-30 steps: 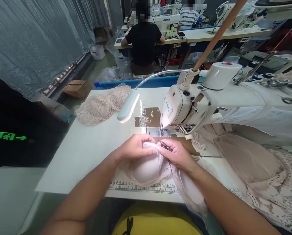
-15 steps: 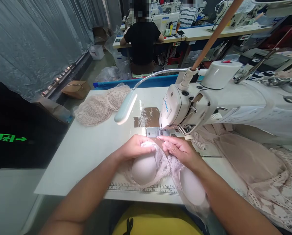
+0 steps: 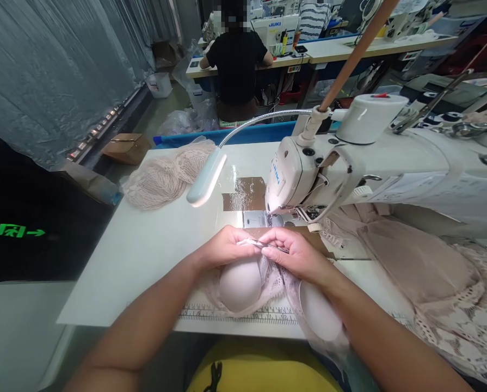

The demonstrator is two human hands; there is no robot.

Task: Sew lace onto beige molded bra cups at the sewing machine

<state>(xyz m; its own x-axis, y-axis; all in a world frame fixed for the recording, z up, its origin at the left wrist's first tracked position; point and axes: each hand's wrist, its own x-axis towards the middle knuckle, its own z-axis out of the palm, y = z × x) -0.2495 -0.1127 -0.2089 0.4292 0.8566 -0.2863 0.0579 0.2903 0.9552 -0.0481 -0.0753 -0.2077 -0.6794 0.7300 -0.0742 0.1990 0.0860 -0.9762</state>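
A pale pink lace bra with moulded cups lies in front of the sewing machine, one cup under my left hand and the other hanging over the table's front edge. My left hand pinches the upper lace edge of the left cup. In the fingers of my right hand is a slim metal tool, its tip at the lace by my left fingertips. Whether it is snips or tweezers I cannot make out. Both hands are just before the needle plate.
Beige lace pieces are piled at the table's back left. More beige lace garments lie on the right, under the machine arm. A lamp reaches over the table on a bent neck. A printed ruler runs along the front edge. Ahead sits a co-worker.
My right hand has shifted slightly left and down, bringing the metal tool to the lace by my left fingers. My left hand stays nearly in place; the lace edge is now gathered in its fingers.
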